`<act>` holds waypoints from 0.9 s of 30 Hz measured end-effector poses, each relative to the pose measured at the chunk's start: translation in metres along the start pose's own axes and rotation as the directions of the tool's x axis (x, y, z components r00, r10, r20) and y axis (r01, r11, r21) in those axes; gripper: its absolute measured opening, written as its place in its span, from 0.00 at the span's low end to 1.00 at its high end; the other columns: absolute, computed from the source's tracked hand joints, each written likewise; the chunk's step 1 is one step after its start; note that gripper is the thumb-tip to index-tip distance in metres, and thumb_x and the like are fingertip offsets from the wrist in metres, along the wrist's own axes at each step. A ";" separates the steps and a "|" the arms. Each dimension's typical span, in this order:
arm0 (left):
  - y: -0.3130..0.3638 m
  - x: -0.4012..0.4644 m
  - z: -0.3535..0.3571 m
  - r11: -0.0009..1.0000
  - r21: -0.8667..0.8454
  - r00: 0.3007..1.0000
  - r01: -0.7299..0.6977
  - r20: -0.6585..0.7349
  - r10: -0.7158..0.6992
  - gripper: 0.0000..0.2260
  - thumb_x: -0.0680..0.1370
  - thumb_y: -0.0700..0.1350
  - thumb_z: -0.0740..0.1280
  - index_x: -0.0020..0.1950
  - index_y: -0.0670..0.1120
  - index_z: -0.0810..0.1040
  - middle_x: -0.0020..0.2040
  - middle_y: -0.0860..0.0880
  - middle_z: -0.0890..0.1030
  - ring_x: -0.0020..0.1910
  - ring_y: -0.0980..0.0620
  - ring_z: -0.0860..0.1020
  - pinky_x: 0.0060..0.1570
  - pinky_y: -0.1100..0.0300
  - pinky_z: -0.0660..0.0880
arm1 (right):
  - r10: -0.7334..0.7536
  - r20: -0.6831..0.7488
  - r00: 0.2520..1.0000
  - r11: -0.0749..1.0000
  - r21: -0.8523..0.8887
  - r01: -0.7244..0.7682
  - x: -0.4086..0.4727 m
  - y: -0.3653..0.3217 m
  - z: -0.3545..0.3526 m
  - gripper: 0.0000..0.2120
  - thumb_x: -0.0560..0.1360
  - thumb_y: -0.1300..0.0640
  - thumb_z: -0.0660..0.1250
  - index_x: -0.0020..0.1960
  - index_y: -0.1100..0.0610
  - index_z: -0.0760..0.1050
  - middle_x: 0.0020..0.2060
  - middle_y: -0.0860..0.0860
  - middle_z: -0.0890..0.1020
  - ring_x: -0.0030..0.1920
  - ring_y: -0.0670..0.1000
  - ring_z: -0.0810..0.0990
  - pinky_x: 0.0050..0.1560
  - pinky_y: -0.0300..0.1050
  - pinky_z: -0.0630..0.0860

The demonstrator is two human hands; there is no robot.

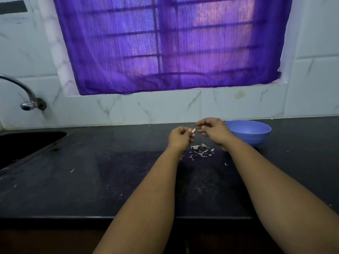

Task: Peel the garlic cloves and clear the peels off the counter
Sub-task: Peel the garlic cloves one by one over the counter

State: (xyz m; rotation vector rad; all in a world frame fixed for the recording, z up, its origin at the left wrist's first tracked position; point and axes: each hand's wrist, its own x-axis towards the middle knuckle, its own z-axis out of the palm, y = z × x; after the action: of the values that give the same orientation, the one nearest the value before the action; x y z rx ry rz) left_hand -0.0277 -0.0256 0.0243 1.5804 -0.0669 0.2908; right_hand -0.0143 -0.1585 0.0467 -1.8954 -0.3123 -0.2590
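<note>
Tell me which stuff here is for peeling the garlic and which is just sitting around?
For the job: garlic clove pinched in left hand; right hand; peels on the counter; blue bowl.

Just there: tap; sink; purple curtain.

We see two bare forearms, no sleeves reaching into view. Our left hand (180, 135) and right hand (213, 130) wear no gloves; we make out no rings, watch or bracelet at this size.
</note>
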 end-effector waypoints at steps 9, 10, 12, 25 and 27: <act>0.005 -0.006 -0.002 0.997 -0.079 0.997 -0.001 0.074 0.006 0.08 0.81 0.43 0.63 0.42 0.45 0.76 0.38 0.49 0.79 0.33 0.57 0.74 0.31 0.66 0.70 | -0.032 0.005 0.999 0.989 0.146 0.031 0.002 0.006 -0.002 0.06 0.70 0.64 0.75 0.46 0.59 0.82 0.41 0.57 0.85 0.44 0.51 0.84 0.51 0.41 0.80; 0.005 -0.007 -0.002 0.996 -0.088 0.997 -0.015 0.079 0.022 0.08 0.81 0.41 0.63 0.42 0.46 0.75 0.39 0.49 0.79 0.33 0.57 0.74 0.31 0.67 0.70 | -0.013 0.010 1.000 0.984 0.178 0.011 0.002 0.006 -0.003 0.07 0.70 0.65 0.75 0.48 0.61 0.82 0.41 0.57 0.85 0.44 0.50 0.84 0.50 0.40 0.80; 0.006 -0.007 -0.002 0.993 -0.111 0.996 -0.043 0.078 0.052 0.07 0.80 0.40 0.65 0.42 0.46 0.76 0.38 0.49 0.79 0.34 0.56 0.74 0.31 0.68 0.71 | 0.021 0.018 1.000 0.968 0.250 -0.025 0.002 0.006 -0.004 0.10 0.71 0.66 0.74 0.51 0.66 0.80 0.41 0.58 0.84 0.43 0.50 0.83 0.49 0.38 0.80; 0.006 -0.007 -0.005 0.991 -0.097 0.995 -0.093 0.035 0.097 0.06 0.78 0.39 0.67 0.42 0.46 0.78 0.38 0.48 0.80 0.32 0.58 0.76 0.30 0.66 0.69 | -0.077 -0.073 0.994 0.988 0.127 0.086 -0.003 0.004 -0.004 0.06 0.68 0.61 0.77 0.38 0.56 0.81 0.40 0.55 0.85 0.42 0.48 0.81 0.49 0.42 0.79; 0.007 -0.008 -0.005 0.988 -0.118 0.994 -0.103 0.033 0.108 0.05 0.78 0.39 0.68 0.42 0.46 0.78 0.37 0.49 0.80 0.32 0.58 0.75 0.32 0.64 0.68 | -0.079 -0.088 0.993 0.987 0.136 0.091 -0.001 0.004 -0.003 0.06 0.68 0.61 0.77 0.38 0.55 0.80 0.39 0.55 0.84 0.41 0.48 0.81 0.49 0.42 0.79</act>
State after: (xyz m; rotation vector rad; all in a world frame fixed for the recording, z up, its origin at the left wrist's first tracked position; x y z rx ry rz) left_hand -0.0374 -0.0223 0.0289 1.4692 -0.1954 0.3330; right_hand -0.0141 -0.1626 0.0433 -1.7307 -0.3476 -0.3624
